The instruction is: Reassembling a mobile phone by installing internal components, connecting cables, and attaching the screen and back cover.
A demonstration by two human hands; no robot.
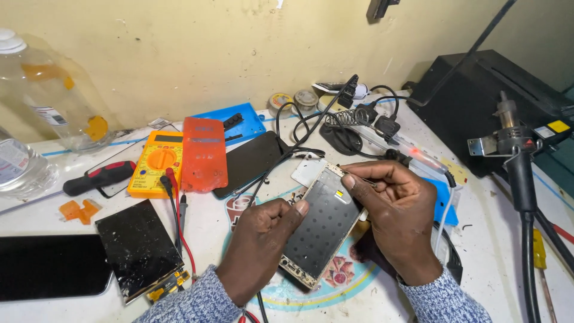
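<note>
— Holding the opened phone frame (320, 224) tilted over the round printed mat (359, 281), propped up off the bench. Left hand (260, 248) curled shut around its lower left edge, thumb pressed onto the dark inner panel. Right hand (397, 218) pinched on a thin metal tool (353, 174), tip near the top edge beside the small yellow tab (339, 194).

— Risky spot?

— Likely, yes. Could slip off that edge and gouge the panel or tear a ribbon under the tab. Too much thumb pressure, and might flex the frame.

— Anything close by to worry over?

— Black cables (299, 140) looped just behind the frame; could snag a sleeve. Hot-air handle (515, 143) parked at the right, well apart. Loose cracked screen (139, 248) and yellow multimeter (156, 162) off to the left, red probe lead (182, 239) trailing near the left wrist. Easy to drag.
</note>
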